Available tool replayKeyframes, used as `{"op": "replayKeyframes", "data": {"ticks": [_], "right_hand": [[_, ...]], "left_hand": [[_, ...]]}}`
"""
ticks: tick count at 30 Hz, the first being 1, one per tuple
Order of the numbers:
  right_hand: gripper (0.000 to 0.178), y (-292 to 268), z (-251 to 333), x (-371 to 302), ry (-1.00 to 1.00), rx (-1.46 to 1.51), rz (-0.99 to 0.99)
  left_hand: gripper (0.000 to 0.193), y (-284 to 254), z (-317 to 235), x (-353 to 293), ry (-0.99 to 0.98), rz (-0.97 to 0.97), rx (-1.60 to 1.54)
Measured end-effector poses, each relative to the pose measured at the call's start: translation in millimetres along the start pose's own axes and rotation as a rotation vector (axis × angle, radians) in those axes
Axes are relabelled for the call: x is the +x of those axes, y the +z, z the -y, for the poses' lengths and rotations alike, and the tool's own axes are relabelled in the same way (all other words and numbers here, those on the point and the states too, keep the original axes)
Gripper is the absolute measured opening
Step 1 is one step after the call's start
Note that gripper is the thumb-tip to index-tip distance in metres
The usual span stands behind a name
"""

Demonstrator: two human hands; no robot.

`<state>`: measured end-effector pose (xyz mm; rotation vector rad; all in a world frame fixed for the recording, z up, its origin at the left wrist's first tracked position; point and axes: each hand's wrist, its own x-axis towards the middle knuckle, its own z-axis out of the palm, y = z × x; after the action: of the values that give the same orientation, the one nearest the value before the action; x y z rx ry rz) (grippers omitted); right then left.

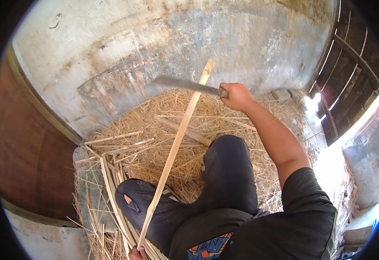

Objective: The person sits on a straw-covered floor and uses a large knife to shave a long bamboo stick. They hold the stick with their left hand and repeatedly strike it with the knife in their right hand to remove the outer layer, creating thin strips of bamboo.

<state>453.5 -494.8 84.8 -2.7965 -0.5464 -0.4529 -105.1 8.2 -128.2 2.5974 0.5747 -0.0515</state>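
Observation:
A long, pale bamboo strip [172, 154] slants up and away from me across my left leg. Its lower end is gripped by my left hand [137, 253], which shows only in part at the bottom edge. My right hand [236, 96] is closed round the handle of a machete [181, 84]. The blade points left and crosses the strip a little below its far end, blurred toward the tip; whether it touches the strip I cannot tell. Beside my left leg lies a bundle of split bamboo strips [110, 182].
Straw and shavings [155, 108] cover the floor round my bent legs. A thicker stick [185, 132] lies in front of my knees. Ahead rises a stained wall [189, 43], with a brown door [29, 147] at left and dark wooden planks [350, 65] at right.

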Motion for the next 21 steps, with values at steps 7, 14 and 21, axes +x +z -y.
{"op": "replayKeyframes", "data": {"ticks": [7,14,21], "right_hand": [[0.027,17.0,-47.0,7.9,0.347,0.175,-0.125],[0.025,-3.7,-21.3,-10.8,0.138,0.141,0.016],[0.02,-10.5,-39.2,-9.0,0.125,0.147,0.007]], "left_hand": [[0.059,-17.1,-17.3,10.8,-0.031,0.027,0.191],[0.06,-0.7,4.6,3.8,-0.053,-0.01,0.18],[0.054,-5.8,-3.2,9.7,-0.035,-0.007,0.125]]}}
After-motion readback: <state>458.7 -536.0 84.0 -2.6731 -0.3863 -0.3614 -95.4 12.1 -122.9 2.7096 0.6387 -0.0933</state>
